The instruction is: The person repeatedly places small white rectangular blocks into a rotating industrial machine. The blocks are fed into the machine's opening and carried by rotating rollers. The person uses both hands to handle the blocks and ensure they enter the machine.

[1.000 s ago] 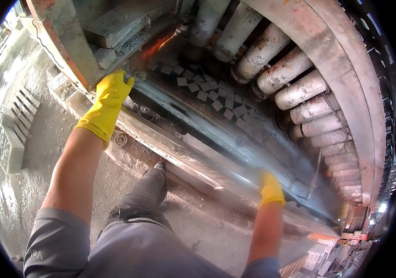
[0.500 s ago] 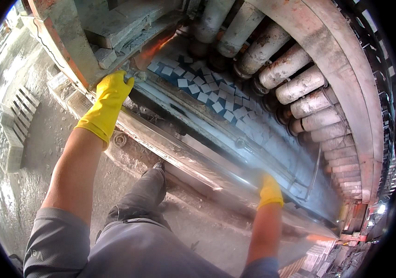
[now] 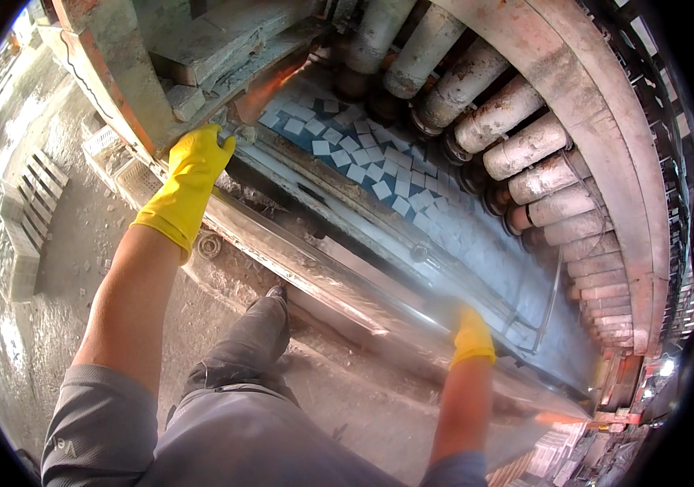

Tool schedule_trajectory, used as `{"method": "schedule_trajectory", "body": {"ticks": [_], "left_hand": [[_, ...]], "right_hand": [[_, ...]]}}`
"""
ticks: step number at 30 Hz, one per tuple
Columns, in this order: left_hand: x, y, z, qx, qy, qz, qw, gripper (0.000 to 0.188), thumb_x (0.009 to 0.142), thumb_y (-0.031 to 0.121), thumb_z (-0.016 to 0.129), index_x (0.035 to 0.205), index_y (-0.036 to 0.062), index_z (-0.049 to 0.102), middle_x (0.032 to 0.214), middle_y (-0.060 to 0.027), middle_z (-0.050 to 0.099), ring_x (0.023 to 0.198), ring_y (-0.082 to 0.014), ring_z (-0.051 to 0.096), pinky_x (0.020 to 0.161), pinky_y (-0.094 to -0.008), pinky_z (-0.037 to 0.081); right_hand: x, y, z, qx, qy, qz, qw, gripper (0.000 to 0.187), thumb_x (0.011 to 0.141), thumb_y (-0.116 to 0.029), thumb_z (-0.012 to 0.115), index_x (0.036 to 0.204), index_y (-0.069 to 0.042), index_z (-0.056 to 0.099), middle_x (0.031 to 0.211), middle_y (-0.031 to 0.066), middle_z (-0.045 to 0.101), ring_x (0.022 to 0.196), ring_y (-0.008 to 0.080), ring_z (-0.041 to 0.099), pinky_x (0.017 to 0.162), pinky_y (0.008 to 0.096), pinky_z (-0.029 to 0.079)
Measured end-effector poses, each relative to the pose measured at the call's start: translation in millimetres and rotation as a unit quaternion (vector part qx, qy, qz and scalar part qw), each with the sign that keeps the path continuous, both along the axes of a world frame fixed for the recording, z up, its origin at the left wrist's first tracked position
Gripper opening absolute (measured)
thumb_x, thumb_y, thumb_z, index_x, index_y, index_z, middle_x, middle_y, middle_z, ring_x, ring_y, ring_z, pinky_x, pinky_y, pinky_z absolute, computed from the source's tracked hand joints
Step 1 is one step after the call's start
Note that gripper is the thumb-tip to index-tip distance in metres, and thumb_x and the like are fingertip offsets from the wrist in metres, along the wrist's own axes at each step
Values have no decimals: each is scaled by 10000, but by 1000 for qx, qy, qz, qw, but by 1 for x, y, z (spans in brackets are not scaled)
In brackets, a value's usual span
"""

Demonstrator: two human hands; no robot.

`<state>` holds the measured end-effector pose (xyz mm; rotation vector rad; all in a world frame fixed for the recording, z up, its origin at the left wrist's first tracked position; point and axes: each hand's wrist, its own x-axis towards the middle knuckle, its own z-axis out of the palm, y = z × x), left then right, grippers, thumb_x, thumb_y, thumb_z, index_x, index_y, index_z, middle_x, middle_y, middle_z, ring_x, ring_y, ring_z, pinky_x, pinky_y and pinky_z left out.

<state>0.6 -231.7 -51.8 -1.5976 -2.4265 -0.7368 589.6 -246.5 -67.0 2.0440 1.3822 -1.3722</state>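
One pale stack (image 3: 14,256) sits on the grey floor (image 3: 75,272) at the far left, with a slatted rack (image 3: 45,178) just beside it. Next come some small crates (image 3: 137,183) and a tall dirty post (image 3: 111,77). By the foot of the post is the left hand (image 3: 196,166), in a yellow glove. Its fingers are bent and close together, but I cannot tell what they grip. A long metal bar (image 3: 322,273) starts near this hand and slants down to the right, between the person's body and a blue bed (image 3: 300,139). Lots of white square tiles (image 3: 355,172) lie on the bed, messy and tilted every way. Farther right, the right hand (image 3: 473,334), also in yellow, is at the bar. Its fingers are blurry, so I cannot tell if they are apart or together. Fat, rusty pipes (image 3: 525,146) stand in a row behind the tiles, and a big curved beam (image 3: 615,162) bends past them at the right.
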Motion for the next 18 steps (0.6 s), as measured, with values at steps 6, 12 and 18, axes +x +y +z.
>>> {"method": "schedule_trajectory", "body": {"ticks": [6,12,18], "left_hand": [[9,-1,10,-7,-20,5,1000,417,885,394,747,1139,64,733,1063,-180,754,1004,-384,710,862,-456,558],[8,23,12,2,0,6,1000,443,887,408,735,1159,59,733,1068,-178,756,1009,-379,712,871,-453,558],[14,49,15,3,-2,4,1000,445,885,410,732,1163,63,733,1071,-184,755,1015,-383,709,878,-458,558]], "right_hand": [[2,2,2,-4,-6,7,1000,406,947,-474,705,1084,-101,790,1020,55,774,939,173,684,878,332,513],[5,24,9,-11,-13,16,1000,410,951,-479,696,1092,-105,790,1028,53,773,950,174,682,886,335,510],[10,50,17,-16,-19,26,999,415,955,-483,687,1100,-109,790,1037,51,772,961,175,680,894,339,507]]}}
